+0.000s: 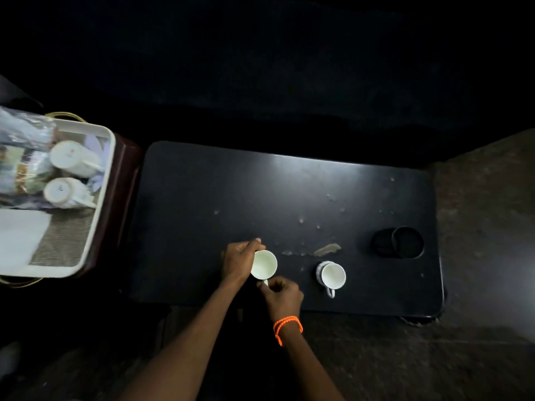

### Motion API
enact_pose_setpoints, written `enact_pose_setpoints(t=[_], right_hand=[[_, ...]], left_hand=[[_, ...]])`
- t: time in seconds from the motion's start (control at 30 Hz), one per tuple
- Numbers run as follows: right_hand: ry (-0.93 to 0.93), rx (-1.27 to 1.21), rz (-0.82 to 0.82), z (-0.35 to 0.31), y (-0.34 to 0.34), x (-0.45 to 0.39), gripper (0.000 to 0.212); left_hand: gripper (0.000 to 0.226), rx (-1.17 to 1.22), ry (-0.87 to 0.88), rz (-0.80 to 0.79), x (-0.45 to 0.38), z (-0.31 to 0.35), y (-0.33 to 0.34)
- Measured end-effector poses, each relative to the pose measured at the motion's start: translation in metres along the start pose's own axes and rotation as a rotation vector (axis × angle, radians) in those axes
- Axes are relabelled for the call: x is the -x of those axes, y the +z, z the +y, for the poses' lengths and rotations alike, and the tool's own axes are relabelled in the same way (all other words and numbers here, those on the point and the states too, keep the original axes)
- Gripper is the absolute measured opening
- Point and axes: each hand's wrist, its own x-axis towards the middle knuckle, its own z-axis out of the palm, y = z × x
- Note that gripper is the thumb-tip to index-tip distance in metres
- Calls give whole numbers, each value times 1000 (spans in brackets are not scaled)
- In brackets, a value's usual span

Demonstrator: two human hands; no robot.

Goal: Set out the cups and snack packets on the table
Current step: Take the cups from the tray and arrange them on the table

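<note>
**2 hands setting a white cup on the dark worktop**

A white cup (263, 264) is sitting mouth up at the lower centre of the frame, near the front edge of the dark worktop (202, 183). The left hand (238, 260) is cupping its left side, fingers curled around the wall. The right hand (282, 296), wearing an orange wristband (286, 328), is pinching the cup's handle from below. A second white cup (333, 275) is standing upright just to the right, handle pointing toward the bottom of the frame. A dark round object (398, 243) is lying further right. At the left of the frame, a white tray (111, 146) is holding 2 upturned cups (71, 160) and snack packets (20, 157).
</note>
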Motion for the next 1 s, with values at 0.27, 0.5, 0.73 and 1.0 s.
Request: enact_pose_setpoints(t=[0.27, 0.5, 0.73, 1.0], right_hand=[[79, -40, -3, 21, 10, 5, 26], [94, -11, -43, 19, 16, 5, 26], [184, 63, 22, 11, -9, 10, 46], [-38, 127, 291, -57, -4, 24, 44]], left_hand=[[21, -74, -38, -41, 2, -17, 10], [28, -149, -15, -83, -3, -18, 9], [32, -98, 24, -50, -9, -10, -5], [40, 30, 98, 153, -38, 17, -83]])
